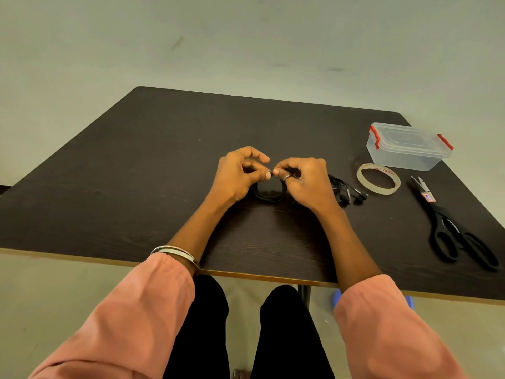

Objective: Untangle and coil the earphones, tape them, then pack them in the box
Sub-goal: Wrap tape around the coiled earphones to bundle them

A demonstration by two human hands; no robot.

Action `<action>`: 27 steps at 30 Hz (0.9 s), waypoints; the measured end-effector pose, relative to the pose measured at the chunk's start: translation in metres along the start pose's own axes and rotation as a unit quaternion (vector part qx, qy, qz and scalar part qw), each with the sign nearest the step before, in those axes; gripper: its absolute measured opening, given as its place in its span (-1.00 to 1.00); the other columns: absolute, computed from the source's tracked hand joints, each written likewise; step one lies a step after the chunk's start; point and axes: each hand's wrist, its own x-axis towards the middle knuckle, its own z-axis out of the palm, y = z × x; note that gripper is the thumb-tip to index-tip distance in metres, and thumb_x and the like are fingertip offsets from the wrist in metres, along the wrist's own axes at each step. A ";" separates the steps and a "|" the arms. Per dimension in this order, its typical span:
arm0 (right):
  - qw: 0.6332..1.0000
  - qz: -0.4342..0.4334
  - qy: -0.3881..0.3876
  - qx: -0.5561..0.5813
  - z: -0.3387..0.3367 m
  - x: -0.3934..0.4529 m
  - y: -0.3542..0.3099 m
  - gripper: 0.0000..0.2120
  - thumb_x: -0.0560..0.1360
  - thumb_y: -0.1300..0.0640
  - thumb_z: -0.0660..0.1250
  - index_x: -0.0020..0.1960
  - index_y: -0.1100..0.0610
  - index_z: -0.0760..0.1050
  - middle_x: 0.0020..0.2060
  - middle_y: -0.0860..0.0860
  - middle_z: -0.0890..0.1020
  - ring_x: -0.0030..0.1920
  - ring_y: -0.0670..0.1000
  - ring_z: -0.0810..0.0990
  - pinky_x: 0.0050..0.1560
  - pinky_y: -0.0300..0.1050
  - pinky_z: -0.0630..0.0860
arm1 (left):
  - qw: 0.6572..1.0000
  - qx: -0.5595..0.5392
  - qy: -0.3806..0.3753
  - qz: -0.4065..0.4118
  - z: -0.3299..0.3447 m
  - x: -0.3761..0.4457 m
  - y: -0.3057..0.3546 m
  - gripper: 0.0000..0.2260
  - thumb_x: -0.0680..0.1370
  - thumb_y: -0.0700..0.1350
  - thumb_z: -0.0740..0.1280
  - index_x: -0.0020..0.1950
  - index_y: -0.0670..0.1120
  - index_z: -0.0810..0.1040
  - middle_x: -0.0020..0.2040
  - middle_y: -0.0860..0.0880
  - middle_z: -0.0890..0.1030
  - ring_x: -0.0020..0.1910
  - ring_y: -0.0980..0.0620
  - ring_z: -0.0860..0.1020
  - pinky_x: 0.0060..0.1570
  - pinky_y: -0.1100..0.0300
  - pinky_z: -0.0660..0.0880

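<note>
Left hand (240, 173) and right hand (303, 179) both pinching the earphones (269, 191) cable at mid-table, coil hanging below the fingertips, buds trailing right. Tape (378, 178), scissors (453, 225) and closed box (408, 146) off to the right. Risk: loosening either pinch to reach for tape, letting the springy coil unwind and tangle again.

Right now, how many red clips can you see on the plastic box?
2: one red clip on the plastic box's left end, one on its right end. Others may be hidden.
</note>
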 end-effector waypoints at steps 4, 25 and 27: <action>0.998 0.055 0.001 0.044 -0.003 0.000 -0.002 -0.95 0.43 0.20 0.46 -0.12 0.14 0.69 -0.32 -0.10 0.66 -0.25 -0.16 0.63 -0.17 -0.33 0.53 | 0.999 0.014 -0.010 0.033 -0.001 0.000 -0.002 -0.78 0.40 -0.24 0.50 0.00 -0.09 0.59 -0.24 0.02 0.70 -0.12 0.17 0.66 0.19 0.02 0.51; 0.985 0.067 0.100 0.125 -0.005 0.002 -0.001 -0.85 0.55 0.15 0.31 0.06 0.13 0.61 -0.12 -0.03 0.68 -0.13 -0.09 0.63 -0.15 -0.24 0.53 | 0.998 -0.026 0.049 0.020 -0.004 0.002 -0.001 -0.76 0.40 -0.23 0.50 0.01 -0.12 0.54 -0.19 -0.01 0.70 -0.10 0.13 0.66 0.12 0.03 0.55; 0.993 -0.008 0.089 0.077 -0.003 0.000 0.000 -0.88 0.50 0.13 0.38 0.01 0.13 0.63 -0.08 -0.03 0.64 -0.09 -0.09 0.58 -0.13 -0.31 0.44 | 0.998 -0.022 0.054 0.021 -0.004 0.002 -0.001 -0.76 0.41 -0.22 0.50 0.01 -0.11 0.53 -0.19 -0.01 0.69 -0.12 0.13 0.66 0.10 0.04 0.56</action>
